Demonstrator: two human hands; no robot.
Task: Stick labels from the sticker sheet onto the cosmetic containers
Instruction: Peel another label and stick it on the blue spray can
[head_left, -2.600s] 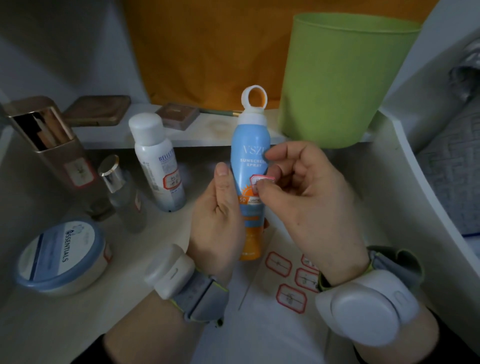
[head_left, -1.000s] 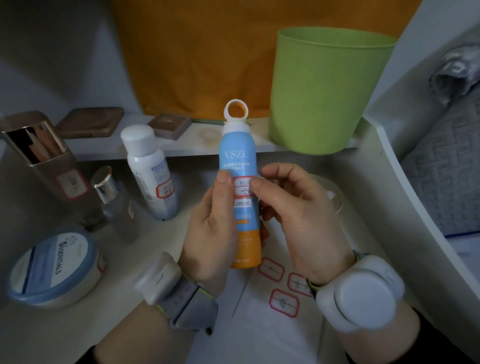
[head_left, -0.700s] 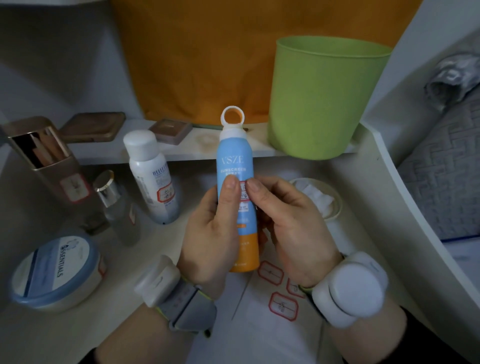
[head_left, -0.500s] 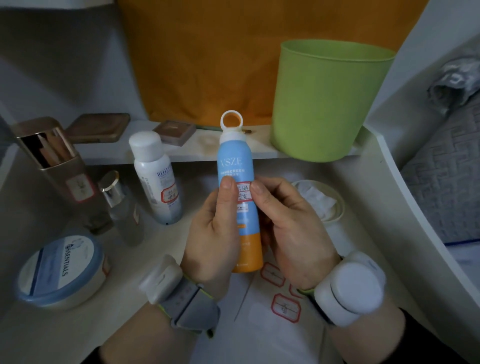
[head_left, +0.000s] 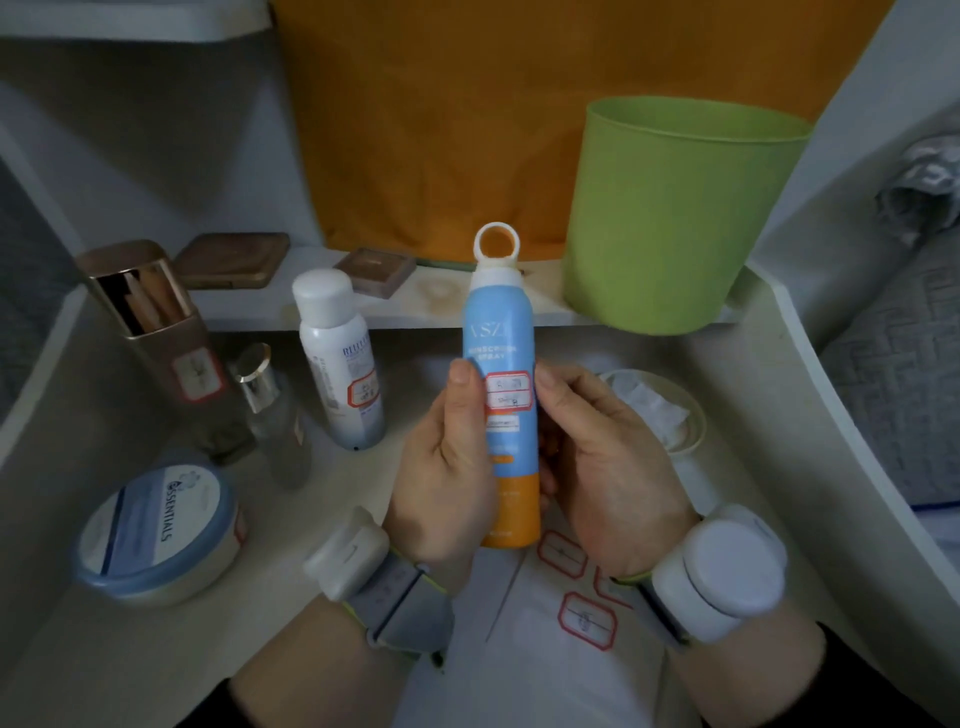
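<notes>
Now both hands hold the bottle (head_left: 498, 322) upright over the sheet (head_left: 545, 654). The left hand (head_left: 441, 467) wraps one side and the right hand (head_left: 608, 467) the other, with a thumb pressing each edge of the red-bordered label (head_left: 508, 391) on the blue front. The sheet lies on the table (head_left: 104, 649) with more labels on it. Left of the hands stand a white can (head_left: 337, 364) and a gold holder (head_left: 171, 353), both labelled, a glass flask (head_left: 270, 410) between them and a jar (head_left: 156, 530) nearer. Behind, a green bin (head_left: 670, 218) stands on the shelf (head_left: 415, 312).
</notes>
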